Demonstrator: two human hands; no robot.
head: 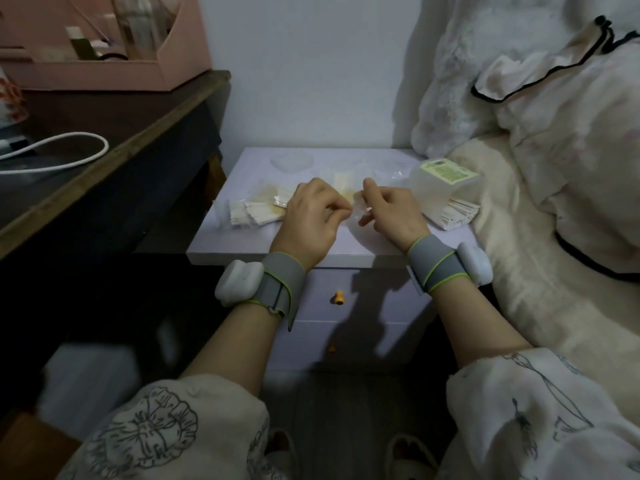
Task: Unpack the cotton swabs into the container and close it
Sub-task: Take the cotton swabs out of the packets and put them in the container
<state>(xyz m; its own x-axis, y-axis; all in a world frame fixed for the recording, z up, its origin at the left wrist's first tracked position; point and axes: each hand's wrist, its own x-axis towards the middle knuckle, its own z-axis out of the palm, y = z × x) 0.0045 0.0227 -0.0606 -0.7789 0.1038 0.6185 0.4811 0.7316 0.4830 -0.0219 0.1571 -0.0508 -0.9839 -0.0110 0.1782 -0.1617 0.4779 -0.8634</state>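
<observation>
On the lilac nightstand, my left hand and my right hand meet at the middle, both pinching a small clear plastic packet of cotton swabs held between them. Several more swab packets lie in a loose pile to the left of my left hand. A translucent box with a green label lies tilted at the right edge, with more swabs spilling under it. A clear lid or container piece sits at the back left; another clear piece sits at the back right.
A dark desk with a white cable and a pink organizer stands to the left. A bed with cream bedding and a plush toy borders the right. The nightstand drawer has an orange knob.
</observation>
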